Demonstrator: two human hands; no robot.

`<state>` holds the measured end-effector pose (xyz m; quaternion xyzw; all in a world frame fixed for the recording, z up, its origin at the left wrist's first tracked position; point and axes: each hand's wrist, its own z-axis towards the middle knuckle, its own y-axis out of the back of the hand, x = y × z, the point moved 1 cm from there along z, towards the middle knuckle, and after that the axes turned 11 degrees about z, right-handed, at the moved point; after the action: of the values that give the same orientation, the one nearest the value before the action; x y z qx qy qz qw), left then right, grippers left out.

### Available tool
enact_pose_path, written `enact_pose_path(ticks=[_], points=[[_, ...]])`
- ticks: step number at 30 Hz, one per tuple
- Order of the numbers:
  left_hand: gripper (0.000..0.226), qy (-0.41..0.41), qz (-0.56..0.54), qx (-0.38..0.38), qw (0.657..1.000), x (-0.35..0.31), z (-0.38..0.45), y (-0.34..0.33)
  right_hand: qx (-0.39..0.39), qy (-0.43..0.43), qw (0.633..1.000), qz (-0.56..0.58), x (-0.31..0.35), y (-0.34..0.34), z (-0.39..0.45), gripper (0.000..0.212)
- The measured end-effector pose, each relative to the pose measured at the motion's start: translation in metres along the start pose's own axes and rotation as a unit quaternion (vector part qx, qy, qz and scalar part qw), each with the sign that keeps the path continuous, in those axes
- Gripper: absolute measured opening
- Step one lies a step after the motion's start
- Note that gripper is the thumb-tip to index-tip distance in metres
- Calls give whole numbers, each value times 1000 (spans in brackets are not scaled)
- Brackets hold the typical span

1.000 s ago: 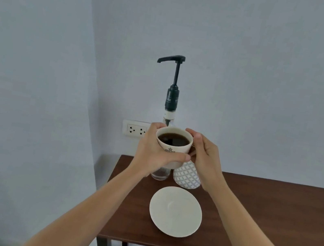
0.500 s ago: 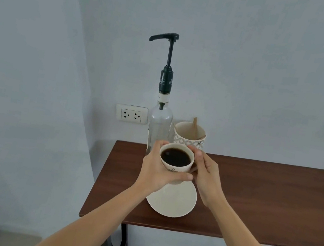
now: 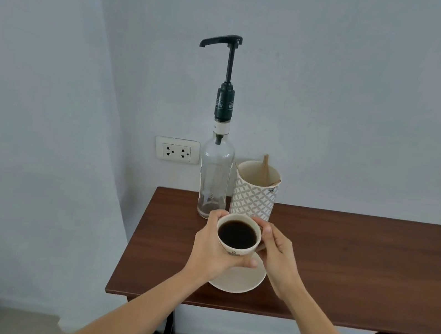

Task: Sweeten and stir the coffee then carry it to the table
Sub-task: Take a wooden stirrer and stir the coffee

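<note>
The coffee cup (image 3: pixel 238 235) stands upright, its mouth facing up and its axis vertical, filled with dark coffee. It is held over the far part of the white saucer (image 3: pixel 238 282), near the left end of the tabletop (image 3: pixel 357 265); whether its base touches the saucer cannot be told, since the hands cover it. The left hand (image 3: pixel 212 253) wraps the cup's left side in a closed grip, thumb across the near wall and fingers curled round the far rim. The right hand (image 3: pixel 279 254) closes on the cup's right side, fingertips at the rim; the cup's handle is hidden under it. Just beyond the cup stand a clear glass pump bottle (image 3: pixel 215 177), its spout pointing left, and to its right a patterned holder (image 3: pixel 254 193) with wooden stirrers (image 3: pixel 265 170). The print on the cup's near wall is too small to read.
</note>
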<state>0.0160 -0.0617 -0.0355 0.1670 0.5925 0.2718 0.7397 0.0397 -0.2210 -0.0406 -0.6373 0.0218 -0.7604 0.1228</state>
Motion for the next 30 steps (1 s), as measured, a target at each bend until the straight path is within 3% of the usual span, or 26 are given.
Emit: enact_pose_path(ticks=[13, 17, 20, 23, 26, 30], points=[[98, -18, 4, 5, 1000, 17, 2, -9, 16, -26, 999, -28, -14, 6, 5, 32], [102, -13, 0, 25, 1000, 17, 4, -9, -63, 16, 994, -85, -1, 12, 23, 21], [95, -10, -9, 34, 999, 17, 1, -9, -127, 83, 973, -174, 26, 15, 51, 29], [93, -16, -7, 31, 999, 18, -5, -7, -113, 83, 957, -253, 52, 15, 82, 35], [90, -30, -1, 27, 999, 19, -13, -8, -79, 61, 939, -330, 59, 21, 100, 25], [89, -33, -9, 24, 999, 22, -16, -8, -93, 96, 937, -323, 69, 24, 107, 17]])
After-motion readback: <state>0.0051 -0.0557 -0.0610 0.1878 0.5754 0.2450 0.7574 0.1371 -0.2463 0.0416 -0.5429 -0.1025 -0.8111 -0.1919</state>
